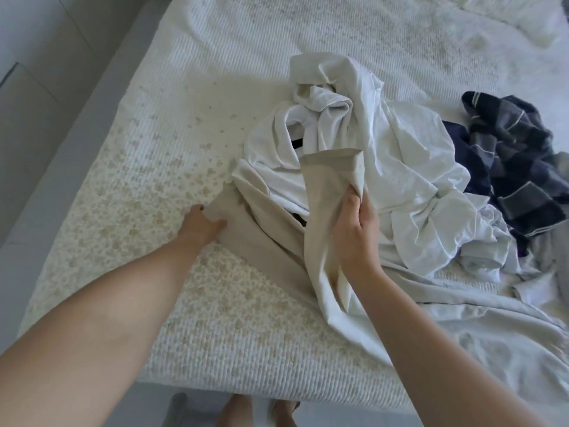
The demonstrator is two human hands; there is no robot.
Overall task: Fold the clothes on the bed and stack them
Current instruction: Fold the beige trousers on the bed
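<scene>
Beige cotton fabric, a soft creased garment [271, 241], is being drawn out of the heap near the front edge of the bed [123, 257]. Its lower portion is spread toward the front edge, while an upper flap is lifted over the pile. The flap is pinched between thumb and curled fingers of the right hand [354, 232]; a corner on the bed side is gripped by the left hand [201, 224], with the thumb laid over the cloth.

The step in hand is judged to be separation and spreading of this one piece; no fold is seen yet, and no finished stack is visible. The next move is likely to call for the garment to be pulled clear of the pile and laid flat on the bare patterned quilt toward the left edge, its edges being found before any fold is made. Its exact type cannot be told, since much of it is bunched.

Just behind and partly under it, a crumpled white shirt-like garment [354, 143] is heaped at the middle of the bed. Further toward the right edge, a dark navy and grey checked garment [517, 167] is lying tangled, with pale grey cloth [462, 303] trailing along the front right corner.
</scene>
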